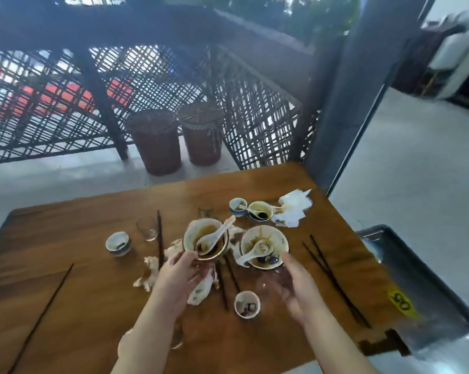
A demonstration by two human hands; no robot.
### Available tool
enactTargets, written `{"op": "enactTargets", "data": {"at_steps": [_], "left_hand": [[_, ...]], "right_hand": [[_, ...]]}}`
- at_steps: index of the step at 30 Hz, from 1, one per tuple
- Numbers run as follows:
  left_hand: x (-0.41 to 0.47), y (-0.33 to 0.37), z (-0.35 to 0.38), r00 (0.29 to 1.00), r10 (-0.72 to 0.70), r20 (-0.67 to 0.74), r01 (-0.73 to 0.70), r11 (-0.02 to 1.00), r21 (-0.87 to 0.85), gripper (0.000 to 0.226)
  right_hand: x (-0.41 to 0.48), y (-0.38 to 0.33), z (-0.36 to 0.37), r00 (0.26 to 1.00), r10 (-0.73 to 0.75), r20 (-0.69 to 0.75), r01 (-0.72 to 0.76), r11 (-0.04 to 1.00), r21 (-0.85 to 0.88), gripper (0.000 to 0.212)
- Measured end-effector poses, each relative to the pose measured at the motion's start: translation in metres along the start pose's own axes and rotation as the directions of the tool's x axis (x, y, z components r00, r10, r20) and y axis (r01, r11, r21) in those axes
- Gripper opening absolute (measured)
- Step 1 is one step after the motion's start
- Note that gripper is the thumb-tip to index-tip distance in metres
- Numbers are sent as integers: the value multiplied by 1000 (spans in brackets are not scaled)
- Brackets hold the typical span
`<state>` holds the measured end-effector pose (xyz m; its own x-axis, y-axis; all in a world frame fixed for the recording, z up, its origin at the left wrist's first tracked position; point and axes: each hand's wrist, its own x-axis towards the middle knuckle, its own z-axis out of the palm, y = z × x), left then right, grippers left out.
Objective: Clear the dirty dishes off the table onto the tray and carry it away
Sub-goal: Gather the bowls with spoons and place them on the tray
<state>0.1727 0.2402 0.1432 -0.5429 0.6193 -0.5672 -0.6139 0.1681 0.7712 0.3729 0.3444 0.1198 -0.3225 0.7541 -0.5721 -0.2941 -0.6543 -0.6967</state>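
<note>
On the wooden table [66, 238], my left hand [182, 273] grips the near rim of a dirty bowl [201, 234] that holds a white spoon [214, 236]. To its right stands a second dirty bowl [271, 236] with a spoon [255, 252]. Just below that bowl, my right hand [295, 287] curls round a clear glass [267, 284], thumb up by the bowl's rim. The grey metal tray [422, 279] with a yellow sticker sits at the table's right edge, holding nothing in view.
Small cups [118, 242] [246, 303] [237, 206], a sauce bowl [260, 210], glasses [147, 228], dark chopsticks [333, 276] [44, 311] and crumpled napkins [292, 207] [152, 268] litter the table. Two wicker stools [155, 141] and a lattice railing stand beyond it; a pillar [336, 103] rises at the far right corner.
</note>
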Motion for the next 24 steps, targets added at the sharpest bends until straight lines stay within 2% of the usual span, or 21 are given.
{"op": "enactTargets", "data": {"at_steps": [5,11,14,18,20,24], "left_hand": [[-32,-38,63,998,-4,66,5,1000,-17,24],[-56,-74,128,988,-65,138,66,998,-2,27],[-58,-84,151,986,-83,147,78,996,39,32],[-56,-95,177,974,-98,205,79,992,97,29],[-51,-97,189,969,-94,230,67,991,119,30],[-33,-97,216,958,-109,265,73,987,143,30]], "right_hand": [[-29,-41,-64,995,-70,-69,69,998,-11,12],[-45,-72,-132,983,-125,-137,133,990,55,26],[-49,-87,-153,979,-134,-155,149,984,95,20],[-43,-100,-178,973,-111,-200,153,966,209,27],[-39,-108,-188,969,-112,-222,167,954,249,22],[-29,-127,-200,952,-138,-274,205,950,233,22]]}}
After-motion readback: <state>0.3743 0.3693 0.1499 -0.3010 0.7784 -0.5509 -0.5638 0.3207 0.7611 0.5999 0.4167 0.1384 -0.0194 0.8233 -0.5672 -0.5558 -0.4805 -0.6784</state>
